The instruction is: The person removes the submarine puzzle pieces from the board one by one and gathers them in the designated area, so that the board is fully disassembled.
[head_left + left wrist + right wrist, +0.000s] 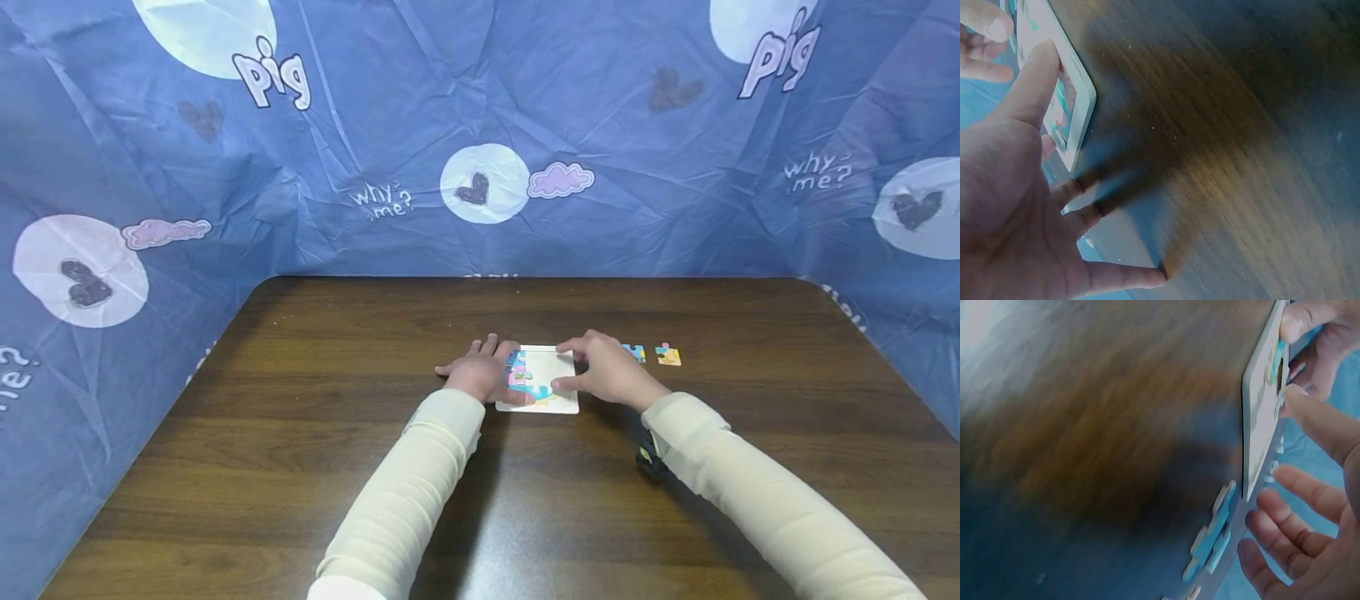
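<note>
A small white jigsaw tray (562, 407) lies on the table with joined pink and blue pieces (519, 377) along its left and lower side. My left hand (480, 373) spreads over the tray's left edge. Its thumb (1041, 65) rests on the tray, while the other fingers reach the tabletop. At the tray's right side is my right hand (611, 371), thumb (1310, 409) touching the lower pieces. Its other fingers (1291, 525) stay apart and gently bent near the upper right corner, with nothing seen between them and the thumb.
Right of the tray lie a loose blue piece (635, 352), partly behind my right hand, and a yellow and blue piece (669, 356). The brown wooden table (300, 467) meets a blue printed cloth (405, 100) at the back and sides.
</note>
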The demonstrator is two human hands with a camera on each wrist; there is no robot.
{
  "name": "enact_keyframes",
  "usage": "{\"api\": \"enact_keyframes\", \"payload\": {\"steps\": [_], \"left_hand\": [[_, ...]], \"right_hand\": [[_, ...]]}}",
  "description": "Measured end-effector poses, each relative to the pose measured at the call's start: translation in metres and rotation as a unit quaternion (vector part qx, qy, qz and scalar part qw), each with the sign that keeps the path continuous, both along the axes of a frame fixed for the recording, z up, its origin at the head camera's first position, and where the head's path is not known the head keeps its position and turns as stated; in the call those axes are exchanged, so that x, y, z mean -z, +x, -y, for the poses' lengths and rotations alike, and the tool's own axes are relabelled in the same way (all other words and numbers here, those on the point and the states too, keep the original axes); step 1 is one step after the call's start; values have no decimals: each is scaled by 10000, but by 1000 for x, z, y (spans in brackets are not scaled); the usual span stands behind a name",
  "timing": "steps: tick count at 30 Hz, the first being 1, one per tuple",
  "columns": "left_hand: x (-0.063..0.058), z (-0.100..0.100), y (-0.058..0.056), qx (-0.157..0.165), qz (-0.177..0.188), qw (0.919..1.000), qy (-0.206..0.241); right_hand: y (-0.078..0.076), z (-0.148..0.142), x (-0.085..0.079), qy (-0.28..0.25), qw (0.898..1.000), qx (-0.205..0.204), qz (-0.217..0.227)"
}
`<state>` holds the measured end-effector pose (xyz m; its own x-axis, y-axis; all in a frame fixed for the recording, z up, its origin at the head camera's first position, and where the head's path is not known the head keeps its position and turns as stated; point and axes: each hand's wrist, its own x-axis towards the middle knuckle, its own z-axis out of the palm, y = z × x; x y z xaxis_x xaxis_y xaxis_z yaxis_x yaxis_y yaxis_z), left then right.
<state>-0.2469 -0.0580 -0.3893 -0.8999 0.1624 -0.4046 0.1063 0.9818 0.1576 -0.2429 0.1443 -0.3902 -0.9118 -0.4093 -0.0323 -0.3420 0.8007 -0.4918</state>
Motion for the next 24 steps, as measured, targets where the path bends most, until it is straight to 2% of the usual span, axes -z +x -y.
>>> {"api": "enact_keyframes", "payload": {"steps": [4, 6, 11, 15, 20, 21, 24], "left_hand": [[-12, -1, 11, 79, -127, 9999, -44], [-13, -1, 12, 107, -148, 9998, -73], [-13, -1, 11, 160, -71, 9998, -107], [-12, 2, 11, 255, -91, 9996, -14], [-11, 13, 6, 448, -227, 9984, 277], [-7, 17, 4, 517, -293, 9977, 320], [-6, 23, 2, 561, -267, 9972, 407]], "right_hand": [[0, 7, -1, 341, 9994, 35, 26], [-1, 11, -2, 494, 9988, -33, 51], [-4, 14, -3, 868, 9960, -178, 88], [-6, 14, -2, 961, 9952, -190, 86], [-6, 15, -3, 1008, 9947, -179, 109], [-6, 15, -3, 1021, 9946, -175, 112], [-7, 15, -2, 1076, 9940, -177, 64]]}}
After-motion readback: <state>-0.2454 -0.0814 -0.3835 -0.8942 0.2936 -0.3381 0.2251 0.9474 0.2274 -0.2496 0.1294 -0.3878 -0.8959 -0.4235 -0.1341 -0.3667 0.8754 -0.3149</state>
